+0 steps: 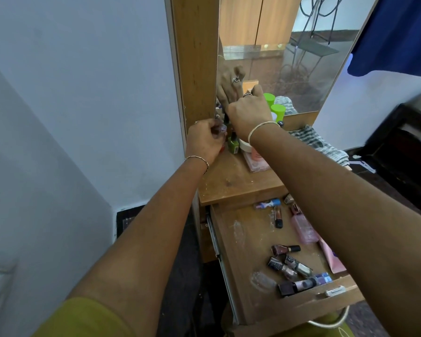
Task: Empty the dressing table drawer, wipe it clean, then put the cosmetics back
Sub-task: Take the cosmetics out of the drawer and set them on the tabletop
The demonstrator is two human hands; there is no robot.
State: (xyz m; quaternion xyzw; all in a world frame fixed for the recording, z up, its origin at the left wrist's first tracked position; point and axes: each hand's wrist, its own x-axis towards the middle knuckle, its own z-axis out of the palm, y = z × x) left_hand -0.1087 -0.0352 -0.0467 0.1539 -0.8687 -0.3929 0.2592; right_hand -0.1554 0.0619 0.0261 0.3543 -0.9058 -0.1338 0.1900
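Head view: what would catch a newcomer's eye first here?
Two bare forearms fill the frame, reaching to the back left corner of the dressing table top, where the left hand grips a small clear-capped bottle and the right hand works among the cosmetics by the mirror. Below, the open drawer is dusty and holds scattered nail polish bottles.
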